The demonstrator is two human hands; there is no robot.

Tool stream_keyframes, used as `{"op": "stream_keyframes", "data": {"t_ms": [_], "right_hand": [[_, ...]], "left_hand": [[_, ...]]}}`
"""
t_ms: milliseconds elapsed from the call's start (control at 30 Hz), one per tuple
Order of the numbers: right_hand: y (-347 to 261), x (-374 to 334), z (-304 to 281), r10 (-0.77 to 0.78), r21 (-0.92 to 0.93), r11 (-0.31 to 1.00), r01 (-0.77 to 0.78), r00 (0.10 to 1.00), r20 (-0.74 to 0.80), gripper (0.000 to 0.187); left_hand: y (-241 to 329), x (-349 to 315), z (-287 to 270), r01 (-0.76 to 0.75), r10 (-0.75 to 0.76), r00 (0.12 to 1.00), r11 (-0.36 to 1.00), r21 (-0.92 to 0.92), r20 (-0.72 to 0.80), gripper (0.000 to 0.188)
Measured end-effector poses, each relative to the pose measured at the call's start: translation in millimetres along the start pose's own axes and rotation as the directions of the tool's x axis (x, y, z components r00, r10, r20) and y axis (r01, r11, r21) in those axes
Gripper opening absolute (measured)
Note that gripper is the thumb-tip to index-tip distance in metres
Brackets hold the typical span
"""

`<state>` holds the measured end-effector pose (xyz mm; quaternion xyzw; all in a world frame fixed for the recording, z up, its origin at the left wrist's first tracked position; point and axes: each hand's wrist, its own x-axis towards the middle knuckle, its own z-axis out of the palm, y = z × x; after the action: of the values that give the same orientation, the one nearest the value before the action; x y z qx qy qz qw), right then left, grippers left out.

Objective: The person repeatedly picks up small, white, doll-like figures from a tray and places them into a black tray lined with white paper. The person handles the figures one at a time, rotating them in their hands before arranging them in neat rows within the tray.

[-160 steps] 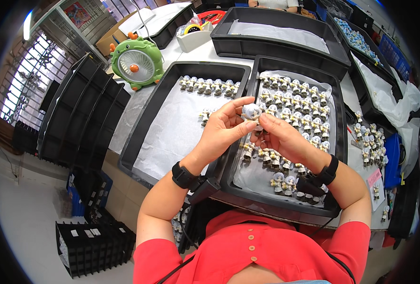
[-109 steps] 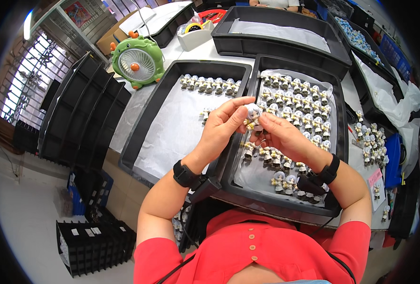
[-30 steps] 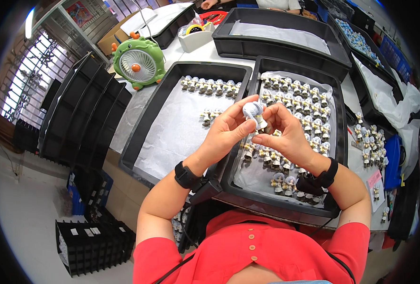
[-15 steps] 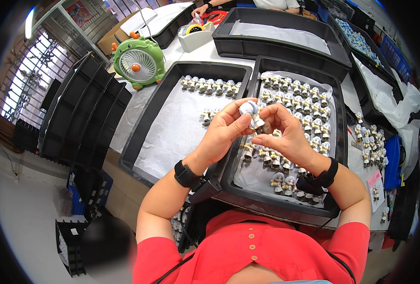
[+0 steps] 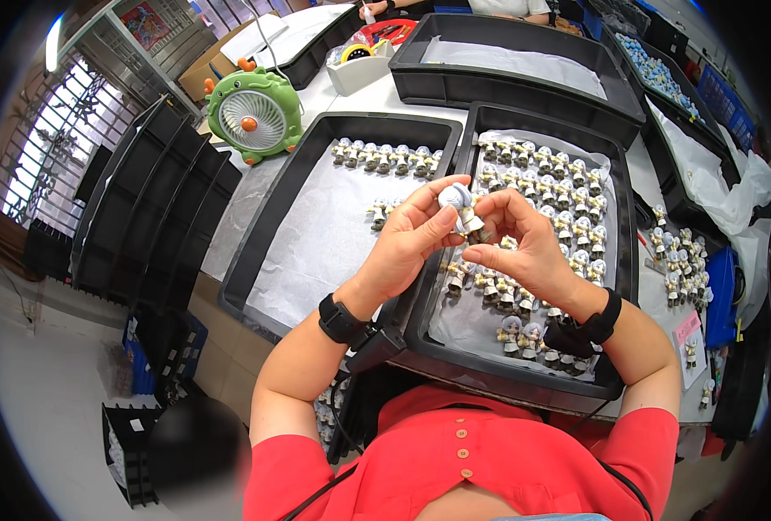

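A small figurine (image 5: 453, 200) with pale grey-blue hair, a white outfit and dark legs is held up over the inner rims of two black trays. My left hand (image 5: 410, 241) is closed around its head and back, thumb in front. From the other side, the curled fingers of my right hand (image 5: 529, 247) meet its body, the thumb below near its legs. Under my hands, the right tray (image 5: 629, 252) holds rows of similar figurines (image 5: 563, 195) on white paper. The left tray (image 5: 268, 208) has one row of figurines (image 5: 385, 158) at its far end and a few more partly hidden by my left hand.
A green animal-shaped fan (image 5: 255, 113) stands at the far left. Another black tray (image 5: 516, 87) lies beyond. Loose figurines (image 5: 685, 265) cluster on the table at right, near a blue box (image 5: 722, 291). Stacked black trays (image 5: 155, 200) stand left. A co-worker's hand (image 5: 371, 10) shows at the top.
The figurine has tilted and shifted slightly in my fingers; both hands stay nearly in place. At the top, the co-worker's hand has moved and now holds a small white object.
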<state>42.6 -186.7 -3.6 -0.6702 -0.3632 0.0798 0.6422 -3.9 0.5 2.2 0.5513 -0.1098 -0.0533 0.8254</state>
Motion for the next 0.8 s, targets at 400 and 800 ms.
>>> {"op": "stream_keyframes", "data": {"t_ms": [400, 800], "right_hand": [[-7.0, 1.2, -0.5, -0.146, -0.277, 0.952, 0.134, 0.989, -0.023, 0.044], [-6.2, 0.7, 0.4, -0.14, -0.281, 0.952, 0.123, 0.989, -0.04, 0.04]], "left_hand": [[-0.4, -0.1, 1.5, -0.017, 0.019, 0.999, 0.999, 0.049, -0.031, 0.047], [-0.2, 0.2, 2.1, -0.027, 0.03, 0.999, 0.996, 0.082, -0.034, 0.046]]}}
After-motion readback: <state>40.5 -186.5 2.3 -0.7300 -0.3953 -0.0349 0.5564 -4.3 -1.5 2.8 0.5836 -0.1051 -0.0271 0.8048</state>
